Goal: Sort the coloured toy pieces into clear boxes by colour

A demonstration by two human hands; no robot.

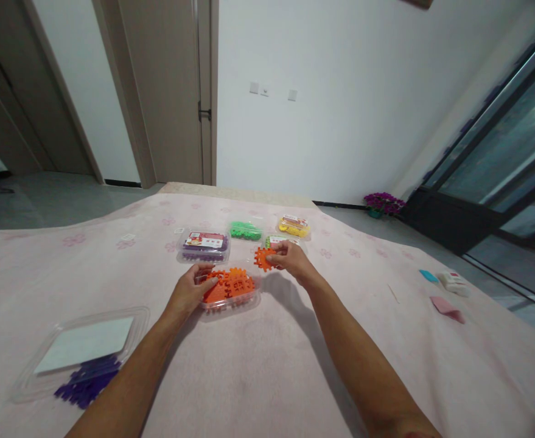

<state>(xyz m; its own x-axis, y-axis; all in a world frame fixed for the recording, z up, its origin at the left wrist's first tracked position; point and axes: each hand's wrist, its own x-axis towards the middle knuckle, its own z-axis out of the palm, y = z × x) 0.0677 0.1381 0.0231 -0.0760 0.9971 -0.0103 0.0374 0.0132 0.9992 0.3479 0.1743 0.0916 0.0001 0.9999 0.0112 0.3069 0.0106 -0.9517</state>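
My right hand (290, 258) pinches a flat orange interlocking building piece (262, 260) with toothed edges, lifted just right of an open clear plastic box (230, 304). More orange toothed pieces (237, 285) fill that box. At the box's left end, my left hand (194, 287) grips the rim, its thumb over the orange pieces and the other fingers at the far side. Behind it stands a box of purple pieces (204, 246) with a printed label. A box of light green pieces (282, 241) is partly hidden by my right hand.
Farther back are a box of green pieces (246, 230) and a box of yellow pieces (293, 227). A clear lid (142, 319) with a white card lies front left, beside loose dark purple pieces (87, 383). At right lie a pink cloth (447, 309), a blue item (428, 275) and a white packet (453, 283).
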